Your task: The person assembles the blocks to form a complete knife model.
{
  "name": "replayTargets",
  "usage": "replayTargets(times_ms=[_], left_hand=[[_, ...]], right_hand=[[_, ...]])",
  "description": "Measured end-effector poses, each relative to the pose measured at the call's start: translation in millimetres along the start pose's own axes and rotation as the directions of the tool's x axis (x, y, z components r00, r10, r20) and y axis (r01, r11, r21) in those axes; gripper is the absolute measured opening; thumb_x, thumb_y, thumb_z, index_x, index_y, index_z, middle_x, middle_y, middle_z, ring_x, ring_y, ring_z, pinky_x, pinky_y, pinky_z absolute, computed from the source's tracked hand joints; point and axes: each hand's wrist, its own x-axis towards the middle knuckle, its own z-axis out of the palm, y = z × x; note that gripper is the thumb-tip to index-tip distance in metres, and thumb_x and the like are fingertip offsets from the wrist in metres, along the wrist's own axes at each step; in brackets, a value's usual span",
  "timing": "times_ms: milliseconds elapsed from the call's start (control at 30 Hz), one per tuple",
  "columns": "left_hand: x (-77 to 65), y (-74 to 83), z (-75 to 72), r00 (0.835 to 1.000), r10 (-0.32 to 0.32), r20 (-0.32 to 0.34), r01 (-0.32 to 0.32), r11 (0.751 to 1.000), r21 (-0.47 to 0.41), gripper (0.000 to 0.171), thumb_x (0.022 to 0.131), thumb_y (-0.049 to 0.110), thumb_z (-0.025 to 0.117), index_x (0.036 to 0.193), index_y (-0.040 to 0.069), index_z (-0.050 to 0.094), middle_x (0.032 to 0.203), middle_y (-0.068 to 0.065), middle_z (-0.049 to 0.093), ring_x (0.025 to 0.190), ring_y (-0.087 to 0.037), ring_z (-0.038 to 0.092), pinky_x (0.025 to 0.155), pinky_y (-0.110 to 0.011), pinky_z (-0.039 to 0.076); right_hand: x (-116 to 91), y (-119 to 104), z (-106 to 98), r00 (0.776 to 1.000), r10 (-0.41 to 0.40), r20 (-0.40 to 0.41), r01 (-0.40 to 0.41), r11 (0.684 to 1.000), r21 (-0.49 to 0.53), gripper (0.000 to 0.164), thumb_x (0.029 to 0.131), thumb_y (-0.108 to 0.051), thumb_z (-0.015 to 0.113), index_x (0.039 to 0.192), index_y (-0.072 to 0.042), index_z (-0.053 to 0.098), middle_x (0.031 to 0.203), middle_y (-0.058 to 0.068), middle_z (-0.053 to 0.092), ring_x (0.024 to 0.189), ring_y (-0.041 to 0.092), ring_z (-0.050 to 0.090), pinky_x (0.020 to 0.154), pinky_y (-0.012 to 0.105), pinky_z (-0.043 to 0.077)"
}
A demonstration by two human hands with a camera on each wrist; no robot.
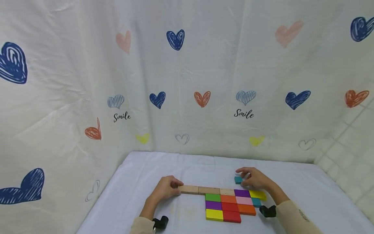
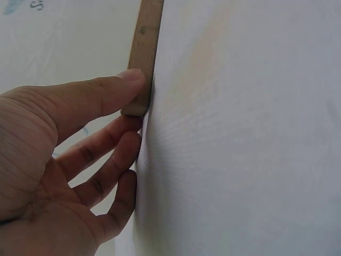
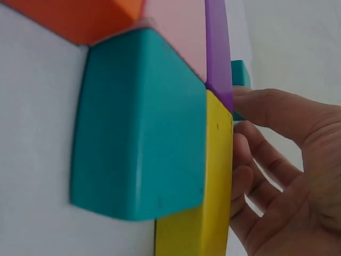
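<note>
At the wooden bar's (image 1: pixel 201 190) left end, left hand (image 1: pixel 165 189) pinches it with curled fingers. Right hand (image 1: pixel 255 179), beyond the bar's right end, touches a teal block (image 1: pixel 238 179), fingers loosely bent.

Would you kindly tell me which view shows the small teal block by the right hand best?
The head view: the small teal block sits whole beside the right hand. The right wrist view shows a sliver; the left wrist view shows none.

Both forearms reach forward over the white-covered table from its near edge. The left hand (image 1: pixel 164 189) lies left of centre, thumb and loosely curled fingers (image 2: pixel 114 154) pointing right. The right hand (image 1: pixel 255 178) lies further right, fingers (image 3: pixel 250 181) bent, pointing left.
</note>
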Motion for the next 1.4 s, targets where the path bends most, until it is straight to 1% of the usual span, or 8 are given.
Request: replayTargets(times_ms=[300, 467, 600, 733, 833, 1000, 1200, 1400], left_hand=[[0.6, 1.4, 0.1, 1.0, -0.017, 0.003, 0.017, 1.0, 0.0, 0.029, 0.077, 0.008, 0.085, 0.104, 0.019, 0.082, 0.093, 0.002, 0.069, 0.083, -0.014, 0.057, 0.069, -0.027, 0.046], [-0.1, 1.1, 0.6, 0.999, -0.033, 0.008, 0.033, 0.999, -0.004, 0.028, 0.078, 0.009, 0.085, 0.104, 0.019, 0.082, 0.094, 0.003, 0.069, 0.084, -0.013, 0.057, 0.07, -0.027, 0.047], [-0.5, 0.8, 0.8, 0.999, -0.036, 0.01, 0.036, 0.999, 0.001, 0.028, 0.079, 0.009, 0.085, 0.104, 0.019, 0.082, 0.094, 0.003, 0.069, 0.085, -0.013, 0.057, 0.071, -0.028, 0.047], [-0.7, 1.0, 0.7, 0.999, -0.034, 0.009, 0.034, 0.999, 0.0, 0.028, 0.079, 0.009, 0.085, 0.104, 0.02, 0.082, 0.094, 0.003, 0.069, 0.085, -0.013, 0.057, 0.071, -0.029, 0.047], [-0.2, 0.9, 0.3, 1.0, -0.023, 0.009, 0.023, 1.0, 0.0, 0.028, 0.078, 0.009, 0.085, 0.104, 0.019, 0.082, 0.094, 0.002, 0.069, 0.085, -0.014, 0.057, 0.071, -0.029, 0.047], [0.7, -0.3, 0.5, 1.0, -0.008, 0.008, 0.007, 1.0, 0.008, 0.028, 0.078, 0.009, 0.085, 0.104, 0.018, 0.082, 0.094, 0.002, 0.069, 0.084, -0.013, 0.057, 0.071, -0.028, 0.047], [-0.6, -0.2, 1.3, 1.0, -0.019, 0.012, 0.019, 1.0, 0.003, 0.028, 0.079, 0.01, 0.085, 0.104, 0.02, 0.082, 0.094, 0.003, 0.069, 0.085, -0.013, 0.057, 0.071, -0.028, 0.047], [-0.5, -0.9, 0.4, 1.0, -0.006, 0.012, 0.006, 1.0, -0.009, 0.029, 0.078, 0.008, 0.085, 0.104, 0.019, 0.082, 0.093, 0.001, 0.069, 0.084, -0.014, 0.057, 0.069, -0.028, 0.046]], right_hand=[[5.3, 1.1, 4.6, 0.999, 0.035, -0.027, -0.035, 0.999, -0.025, 0.056, 0.078, -0.008, 0.085, 0.131, -0.01, 0.067, 0.11, 0.01, 0.064, 0.092, 0.022, 0.059, 0.078, 0.036, 0.058], [3.5, -1.0, 2.1, 0.999, 0.033, -0.04, -0.035, 0.998, -0.054, 0.049, 0.079, -0.009, 0.084, 0.126, -0.011, 0.069, 0.11, 0.01, 0.065, 0.094, 0.022, 0.06, 0.08, 0.037, 0.058], [-1.2, -4.7, -1.7, 0.999, 0.028, -0.043, -0.03, 0.998, -0.056, 0.043, 0.081, -0.011, 0.082, 0.123, -0.011, 0.071, 0.11, 0.01, 0.065, 0.097, 0.022, 0.06, 0.08, 0.038, 0.058], [-7.5, -9.0, -5.8, 0.999, 0.011, -0.038, -0.013, 0.999, -0.031, 0.041, 0.083, -0.01, 0.081, 0.122, -0.01, 0.072, 0.11, 0.011, 0.064, 0.096, 0.023, 0.061, 0.077, 0.038, 0.059], [-12.5, -10.1, -8.2, 1.0, -0.004, -0.031, 0.003, 1.0, -0.017, 0.041, 0.084, -0.01, 0.081, 0.124, -0.008, 0.071, 0.11, 0.012, 0.064, 0.096, 0.022, 0.061, 0.076, 0.037, 0.06], [-20.2, -10.7, -10.3, 1.0, -0.017, -0.012, 0.017, 1.0, -0.01, 0.043, 0.084, -0.013, 0.082, 0.125, -0.009, 0.071, 0.11, 0.011, 0.064, 0.095, 0.021, 0.061, 0.076, 0.035, 0.06], [-33.5, -14.4, -14.8, 0.999, -0.047, 0.021, 0.047, 0.999, 0.005, 0.044, 0.085, -0.014, 0.081, 0.127, -0.006, 0.069, 0.108, 0.011, 0.064, 0.095, 0.02, 0.062, 0.077, 0.034, 0.059], [-46.4, -18.3, -18.8, 0.997, -0.061, 0.04, 0.06, 0.998, 0.016, 0.045, 0.086, -0.015, 0.08, 0.128, -0.005, 0.068, 0.108, 0.011, 0.063, 0.093, 0.022, 0.063, 0.075, 0.032, 0.059]])
